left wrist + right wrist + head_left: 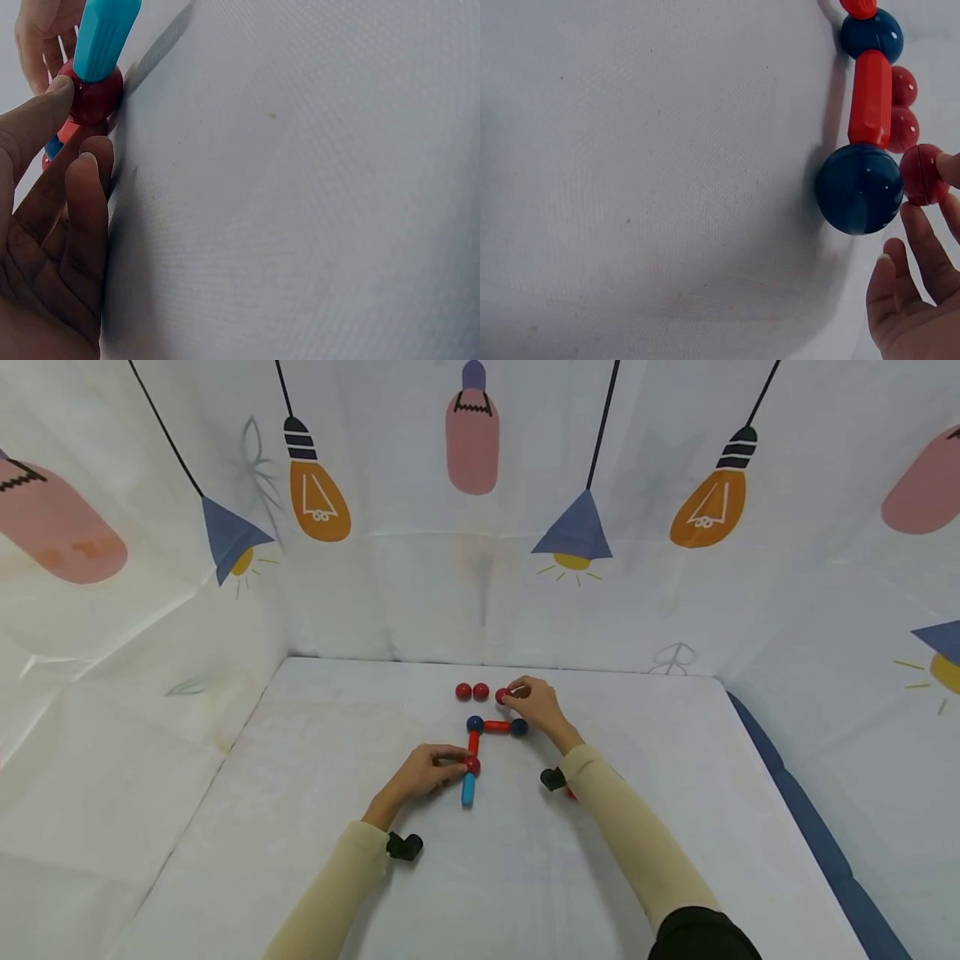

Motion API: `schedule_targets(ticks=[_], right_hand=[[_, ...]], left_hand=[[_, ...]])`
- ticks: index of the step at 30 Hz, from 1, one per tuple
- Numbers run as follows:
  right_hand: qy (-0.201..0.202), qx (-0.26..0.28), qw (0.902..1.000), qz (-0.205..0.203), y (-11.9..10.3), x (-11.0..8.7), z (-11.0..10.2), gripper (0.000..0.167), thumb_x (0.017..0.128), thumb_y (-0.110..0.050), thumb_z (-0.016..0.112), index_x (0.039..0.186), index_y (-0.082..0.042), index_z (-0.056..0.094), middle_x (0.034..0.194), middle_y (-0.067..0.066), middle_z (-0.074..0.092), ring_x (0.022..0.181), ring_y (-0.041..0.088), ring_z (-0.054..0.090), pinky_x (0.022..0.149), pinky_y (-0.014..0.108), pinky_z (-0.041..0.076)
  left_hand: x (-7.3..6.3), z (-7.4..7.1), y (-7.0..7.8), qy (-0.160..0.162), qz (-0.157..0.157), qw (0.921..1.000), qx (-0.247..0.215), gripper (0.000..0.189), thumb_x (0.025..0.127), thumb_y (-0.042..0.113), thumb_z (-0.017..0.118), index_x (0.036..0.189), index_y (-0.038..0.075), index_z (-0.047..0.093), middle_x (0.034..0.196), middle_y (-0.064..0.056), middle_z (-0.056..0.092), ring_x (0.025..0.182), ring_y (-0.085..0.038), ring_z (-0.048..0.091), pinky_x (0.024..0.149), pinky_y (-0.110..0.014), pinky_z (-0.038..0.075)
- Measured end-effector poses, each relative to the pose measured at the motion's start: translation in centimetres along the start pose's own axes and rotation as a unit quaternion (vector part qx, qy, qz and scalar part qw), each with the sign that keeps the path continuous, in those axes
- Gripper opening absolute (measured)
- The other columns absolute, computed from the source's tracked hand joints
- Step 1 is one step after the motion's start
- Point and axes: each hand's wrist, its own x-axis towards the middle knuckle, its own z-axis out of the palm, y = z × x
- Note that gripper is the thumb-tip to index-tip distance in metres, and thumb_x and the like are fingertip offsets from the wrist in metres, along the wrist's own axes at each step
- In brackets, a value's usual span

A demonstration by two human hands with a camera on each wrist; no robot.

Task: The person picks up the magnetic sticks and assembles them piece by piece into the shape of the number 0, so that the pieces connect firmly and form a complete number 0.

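Pinching the rightmost far red ball (pixel 502 696), likely light, hard and best held mid-sphere, the right hand (pixel 542 705) is beyond the left hand (pixel 426 770), which pinches the near red ball (pixel 472 765).

Bright, diffuse light fills the head view, a little warmer on the white wall covering (pixel 90 718) toward 9 o'clock; soft-edged shadows from the sleeves (pixel 630 835) fall on the desk (pixel 337 727). Small details there look soft. The left wrist view is dimmer and greyer, the left hand (pixel 49 262) at 8 o'clock deeply shaded. In the right wrist view, the blue ball (pixel 859 189) carries small glints, with a blurred shadow toward 9 o'clock.
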Motion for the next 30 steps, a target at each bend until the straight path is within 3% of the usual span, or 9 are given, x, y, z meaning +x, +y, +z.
schedule_targets(ticks=[14, 30], right_hand=[[0.006, 0.012, 0.9997, -0.021, 0.1, -1.4, -0.6, 0.035, 0.096, -0.031, 0.072, 0.123, -0.011, 0.067, 0.122, 0.013, 0.071, 0.111, 0.030, 0.063, 0.093, 0.044, 0.056], [0.000, 0.022, 0.9976, -0.065, 1.0, -4.4, -1.6, 0.032, 0.097, -0.031, 0.072, 0.122, -0.013, 0.068, 0.121, 0.009, 0.073, 0.119, 0.031, 0.062, 0.098, 0.048, 0.054]], left_hand=[[-0.1, 0.1, -0.1, 0.005, -0.001, 1.0000, -0.001, 0.031, 0.099, 0.027, 0.070, 0.130, 0.024, 0.072, 0.122, -0.002, 0.072, 0.080, -0.019, 0.060, 0.064, -0.030, 0.053], [-0.3, 0.2, 0.3, 0.009, 0.007, 0.9999, 0.001, 0.031, 0.099, 0.024, 0.070, 0.131, 0.023, 0.072, 0.124, -0.003, 0.071, 0.082, -0.019, 0.060, 0.066, -0.029, 0.054]])
